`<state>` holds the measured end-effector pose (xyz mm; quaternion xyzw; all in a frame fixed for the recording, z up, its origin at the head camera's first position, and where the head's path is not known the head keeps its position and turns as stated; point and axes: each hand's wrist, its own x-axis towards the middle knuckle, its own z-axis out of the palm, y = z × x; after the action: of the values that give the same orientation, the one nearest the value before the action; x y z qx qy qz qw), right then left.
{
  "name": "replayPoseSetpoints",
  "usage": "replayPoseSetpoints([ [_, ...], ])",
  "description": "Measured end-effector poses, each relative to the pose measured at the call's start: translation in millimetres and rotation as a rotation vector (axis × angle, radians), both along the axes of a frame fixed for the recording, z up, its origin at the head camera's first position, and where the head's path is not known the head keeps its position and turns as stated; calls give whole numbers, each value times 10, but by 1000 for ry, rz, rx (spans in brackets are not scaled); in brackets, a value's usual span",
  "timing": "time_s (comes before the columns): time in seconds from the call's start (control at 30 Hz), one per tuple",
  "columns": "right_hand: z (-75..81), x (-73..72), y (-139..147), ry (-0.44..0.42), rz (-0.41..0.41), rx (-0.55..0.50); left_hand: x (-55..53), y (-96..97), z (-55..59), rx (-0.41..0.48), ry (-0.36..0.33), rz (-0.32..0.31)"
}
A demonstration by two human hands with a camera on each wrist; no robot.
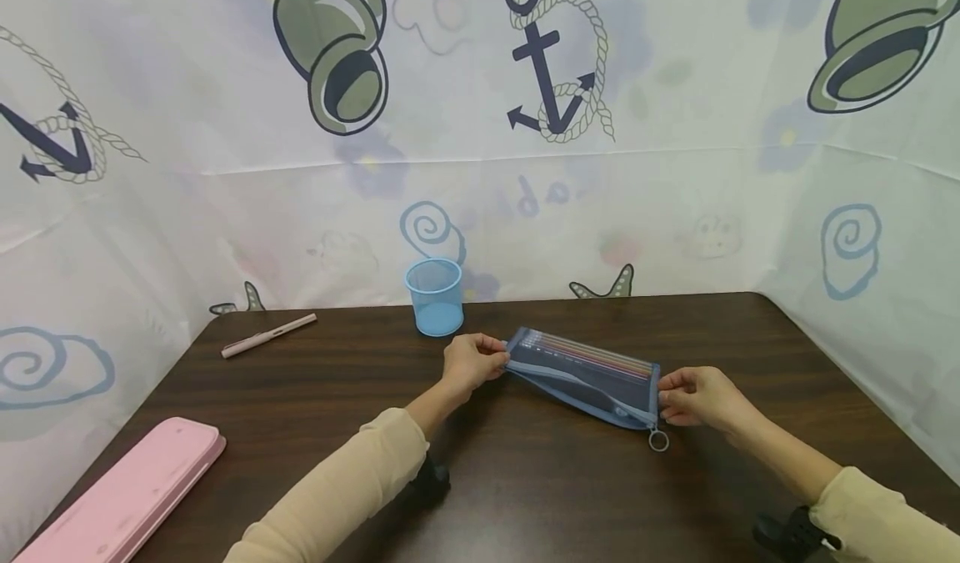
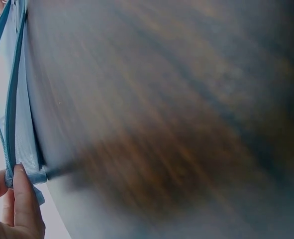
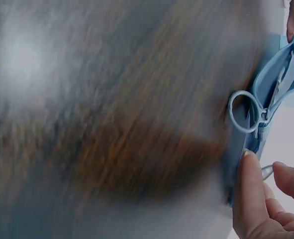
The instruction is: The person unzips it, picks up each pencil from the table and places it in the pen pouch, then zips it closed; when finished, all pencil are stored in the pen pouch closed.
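A blue mesh pencil case [image 1: 577, 375] with a row of thin colored pencils [image 1: 592, 350] showing through it is held between both hands, above the dark table. My left hand [image 1: 471, 364] pinches its left end between thumb and fingers. At the opposite end, my right hand [image 1: 701, 398] grips the edge beside the zipper's end. The right wrist view shows the zipper mouth gaping, and a large ring pull [image 3: 231, 110] hangs at the zipper's right end.
A light blue mesh cup [image 1: 438, 317] stands at the back of the brown table [image 1: 495, 496]. Farther left lies a pale pen [image 1: 268, 336]. At the front left is a long pink case [image 1: 127, 496]. Patterned cloth [image 1: 675, 188] surrounds the table.
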<state>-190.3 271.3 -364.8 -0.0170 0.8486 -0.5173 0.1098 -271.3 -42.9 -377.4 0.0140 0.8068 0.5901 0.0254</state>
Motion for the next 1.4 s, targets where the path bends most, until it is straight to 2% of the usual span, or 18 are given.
replayPoseSetpoints([
  [0.13,-24,-18,13,-100,-2,-129,11,-21,-12,-5,3,-4],
  [0.3,-22,-61,-10,-162,-42,-239,27,-65,-33,-46,13,-5],
  [0.63,-16,-188,-53,-216,-145,-336,31,-90,-79,-183,60,-16],
  [0.87,-47,-259,-52,-247,-142,-359,-11,-117,-49,-271,56,-34],
  [0.97,-60,-276,-60,-254,-151,-384,-6,-85,-8,-327,132,-32],
  [1.03,-70,-283,-66,-255,-155,-403,21,-24,20,-356,232,-32],
  [1.13,-82,-286,-76,-251,-155,-427,114,139,62,-348,394,-90],
  [1.2,-84,-287,-85,-248,-159,-437,216,289,80,-312,432,-182],
  [1.3,-81,-290,-103,-242,-163,-430,387,539,82,-289,389,-338],
  [1.4,-79,-296,-127,-240,-168,-424,523,772,50,-317,331,-433],
])
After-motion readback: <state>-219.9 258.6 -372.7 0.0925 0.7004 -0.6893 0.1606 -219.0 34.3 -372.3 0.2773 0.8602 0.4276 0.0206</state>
